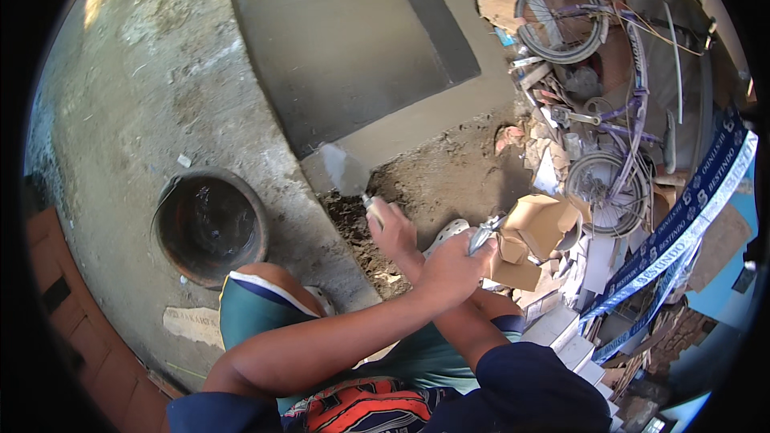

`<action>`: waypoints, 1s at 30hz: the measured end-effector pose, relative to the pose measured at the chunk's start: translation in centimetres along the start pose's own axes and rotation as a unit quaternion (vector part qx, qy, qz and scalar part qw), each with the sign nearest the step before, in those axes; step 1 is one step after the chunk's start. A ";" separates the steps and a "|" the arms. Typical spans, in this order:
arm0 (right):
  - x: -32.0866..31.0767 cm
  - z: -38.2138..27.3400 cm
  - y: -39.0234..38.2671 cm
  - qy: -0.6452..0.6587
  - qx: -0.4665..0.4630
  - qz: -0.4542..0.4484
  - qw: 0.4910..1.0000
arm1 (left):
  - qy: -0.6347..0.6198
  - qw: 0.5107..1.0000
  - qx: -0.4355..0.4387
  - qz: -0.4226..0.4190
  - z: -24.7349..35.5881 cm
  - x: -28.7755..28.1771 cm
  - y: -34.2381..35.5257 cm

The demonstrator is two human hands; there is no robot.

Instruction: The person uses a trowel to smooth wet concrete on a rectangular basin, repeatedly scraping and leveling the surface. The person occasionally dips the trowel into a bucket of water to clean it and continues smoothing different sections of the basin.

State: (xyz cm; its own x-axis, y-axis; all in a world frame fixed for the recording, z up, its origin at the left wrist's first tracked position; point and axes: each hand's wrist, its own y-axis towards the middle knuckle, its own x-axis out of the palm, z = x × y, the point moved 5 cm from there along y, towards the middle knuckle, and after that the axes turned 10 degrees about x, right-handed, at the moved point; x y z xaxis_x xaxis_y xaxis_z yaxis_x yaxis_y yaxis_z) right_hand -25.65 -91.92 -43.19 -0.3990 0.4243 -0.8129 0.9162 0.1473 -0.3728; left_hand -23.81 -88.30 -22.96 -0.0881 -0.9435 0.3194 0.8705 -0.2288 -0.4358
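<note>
My arms cross. My right hand (391,232) grips a trowel (344,170) by its handle, its wet, pale blade at the lower left corner of a smooth grey cement strip (401,138) that borders a recessed wet panel (329,48). Dark crumbly soil and mortar (353,220) lie just below the blade. My left hand (459,271) reaches across to the right, closed on a shiny metal tool (485,234) whose shape is partly hidden, beside an open cardboard box (533,228). Under my arms are my bent knees, with a white perforated shoe (445,232) showing.
A dark round bucket (212,220) stands on rough concrete (152,64) at left, near red boards (88,313). At right lie a purple bicycle (634,104), scrap cardboard and rubble, stacked pale tiles (553,325) and printed blue straps (674,224).
</note>
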 end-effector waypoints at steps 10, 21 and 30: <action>-13.6 15.0 15.4 -0.044 0.085 0.177 0.980 | -0.057 0.995 -0.086 -0.005 -0.9 0.1 0.4; -23.6 25.7 27.6 0.016 0.204 0.205 0.957 | -0.173 0.961 -0.157 0.146 2.7 5.4 2.1; -28.6 31.5 23.6 0.045 0.337 0.201 0.918 | -0.229 0.936 -0.185 0.193 6.9 16.6 5.9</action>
State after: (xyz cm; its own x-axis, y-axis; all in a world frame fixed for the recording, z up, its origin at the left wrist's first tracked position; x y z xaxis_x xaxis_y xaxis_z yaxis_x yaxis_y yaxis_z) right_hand 6.13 -128.73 -42.85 -0.0005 0.3996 -0.9167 0.7441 -0.6122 -0.2673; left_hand -16.85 -103.69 -14.42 0.4891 -0.7908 0.3679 0.5597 -0.0389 -0.8278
